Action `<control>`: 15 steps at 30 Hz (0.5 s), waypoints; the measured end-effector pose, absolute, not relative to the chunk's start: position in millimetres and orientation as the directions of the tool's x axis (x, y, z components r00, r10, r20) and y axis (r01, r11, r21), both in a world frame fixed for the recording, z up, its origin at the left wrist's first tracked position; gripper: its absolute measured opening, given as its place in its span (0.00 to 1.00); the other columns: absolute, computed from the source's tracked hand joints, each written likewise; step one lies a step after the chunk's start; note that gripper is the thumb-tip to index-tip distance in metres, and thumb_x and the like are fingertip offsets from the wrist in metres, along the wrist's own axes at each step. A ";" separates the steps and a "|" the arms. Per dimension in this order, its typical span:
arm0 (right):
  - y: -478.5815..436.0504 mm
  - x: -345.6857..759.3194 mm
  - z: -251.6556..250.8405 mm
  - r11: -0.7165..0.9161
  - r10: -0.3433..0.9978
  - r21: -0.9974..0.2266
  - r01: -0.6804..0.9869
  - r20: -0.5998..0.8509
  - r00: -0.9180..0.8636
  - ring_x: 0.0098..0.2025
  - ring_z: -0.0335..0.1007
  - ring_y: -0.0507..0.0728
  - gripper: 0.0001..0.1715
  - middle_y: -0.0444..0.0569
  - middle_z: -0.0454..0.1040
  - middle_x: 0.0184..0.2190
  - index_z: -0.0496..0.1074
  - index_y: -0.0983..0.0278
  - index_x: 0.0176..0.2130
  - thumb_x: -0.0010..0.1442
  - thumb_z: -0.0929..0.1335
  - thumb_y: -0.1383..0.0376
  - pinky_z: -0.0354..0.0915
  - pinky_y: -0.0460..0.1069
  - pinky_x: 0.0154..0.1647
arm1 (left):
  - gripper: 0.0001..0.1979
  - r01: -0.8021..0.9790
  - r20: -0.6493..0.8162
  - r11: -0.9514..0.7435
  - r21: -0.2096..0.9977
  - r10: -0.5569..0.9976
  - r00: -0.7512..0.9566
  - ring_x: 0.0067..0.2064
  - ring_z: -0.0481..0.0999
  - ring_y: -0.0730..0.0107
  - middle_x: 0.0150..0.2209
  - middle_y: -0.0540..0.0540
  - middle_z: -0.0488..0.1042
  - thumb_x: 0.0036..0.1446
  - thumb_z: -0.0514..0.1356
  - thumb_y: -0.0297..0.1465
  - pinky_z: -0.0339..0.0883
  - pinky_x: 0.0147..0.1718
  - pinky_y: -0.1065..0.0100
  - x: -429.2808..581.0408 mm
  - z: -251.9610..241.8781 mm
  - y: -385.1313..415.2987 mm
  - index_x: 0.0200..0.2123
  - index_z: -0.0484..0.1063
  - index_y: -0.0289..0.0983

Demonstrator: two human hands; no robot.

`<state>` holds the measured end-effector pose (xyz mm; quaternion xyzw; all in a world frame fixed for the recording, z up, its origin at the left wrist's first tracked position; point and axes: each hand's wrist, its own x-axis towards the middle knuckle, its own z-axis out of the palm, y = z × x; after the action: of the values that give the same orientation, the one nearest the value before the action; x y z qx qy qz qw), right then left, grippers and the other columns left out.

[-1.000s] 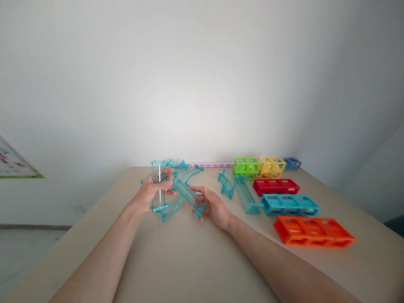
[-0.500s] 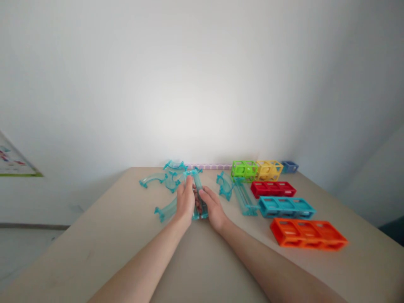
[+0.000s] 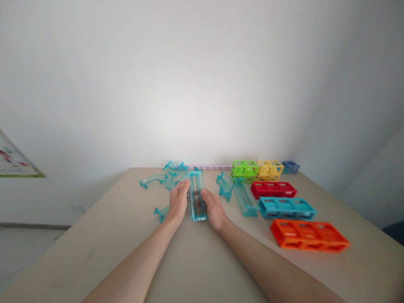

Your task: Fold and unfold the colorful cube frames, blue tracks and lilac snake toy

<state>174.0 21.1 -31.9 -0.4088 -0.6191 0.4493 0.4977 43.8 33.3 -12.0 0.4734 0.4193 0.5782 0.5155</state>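
Observation:
A straight, clear blue toy track piece [image 3: 191, 198] is held lengthwise between my two hands above the table. My right hand [image 3: 215, 209] grips its right side, thumb on top and the other fingers partly seen through the plastic beneath it. Along the opposite edge is my left hand [image 3: 178, 200], closed with its fingertips against the side of the piece; its other fingers are hidden. A curved clear blue track piece [image 3: 160, 213] lies partly behind my left hand. Beyond both hands is another curved track piece [image 3: 176, 166].
To the right lie a straight clear blue track [image 3: 245, 198] and a curved one [image 3: 224, 186]. Open-frame blocks in green [image 3: 244, 170], yellow [image 3: 269, 170], red [image 3: 274, 190], blue [image 3: 287, 208] and orange [image 3: 309, 235] line the right side. A wall rises behind the table [image 3: 104, 235].
My left hand has shifted left, its thumb off the top of the track piece and now at its edge. More of the piece shows. My right hand has stayed nearly in place.

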 end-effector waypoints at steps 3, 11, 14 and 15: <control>21.2 174.6 -32.1 0.271 0.951 -0.955 0.120 0.247 -0.184 0.26 0.61 0.52 0.30 0.45 0.67 0.23 0.70 0.65 0.30 0.64 0.55 0.47 0.59 0.47 0.28 | 0.23 -0.062 0.319 -0.338 0.939 0.924 -0.211 0.25 0.63 0.73 0.24 0.53 0.63 0.49 0.63 0.50 0.57 0.24 0.71 43.7 -4.7 29.4 0.43 0.73 0.42; 17.1 172.1 -26.3 0.328 0.927 -0.921 0.210 0.271 -0.259 0.25 0.55 0.51 0.25 0.41 0.59 0.22 0.66 0.65 0.27 0.63 0.59 0.49 0.54 0.45 0.25 | 0.14 0.092 0.424 -0.413 0.906 0.884 -0.195 0.22 0.59 0.76 0.23 0.55 0.61 0.58 0.57 0.43 0.55 0.23 0.74 39.2 -11.7 36.4 0.39 0.71 0.40; 18.6 172.2 -27.7 0.347 0.919 -0.910 0.226 0.283 -0.274 0.26 0.55 0.51 0.24 0.41 0.59 0.22 0.66 0.64 0.27 0.63 0.59 0.49 0.53 0.45 0.25 | 0.14 0.109 0.433 -0.419 0.902 0.878 -0.203 0.22 0.58 0.77 0.22 0.55 0.61 0.58 0.57 0.43 0.55 0.23 0.75 38.0 -15.7 39.0 0.39 0.71 0.39; 19.1 172.4 -28.3 0.351 0.918 -0.907 0.231 0.285 -0.277 0.25 0.55 0.51 0.24 0.41 0.59 0.22 0.65 0.64 0.27 0.64 0.58 0.49 0.53 0.45 0.25 | 0.14 0.108 0.435 -0.421 0.900 0.876 -0.208 0.22 0.59 0.77 0.22 0.55 0.61 0.58 0.57 0.43 0.55 0.23 0.75 38.0 -16.3 39.4 0.39 0.71 0.39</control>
<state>172.4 19.1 -28.3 -0.4127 -0.6960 0.3924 0.4374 38.0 39.4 -16.3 0.5522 0.4455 0.6370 0.3014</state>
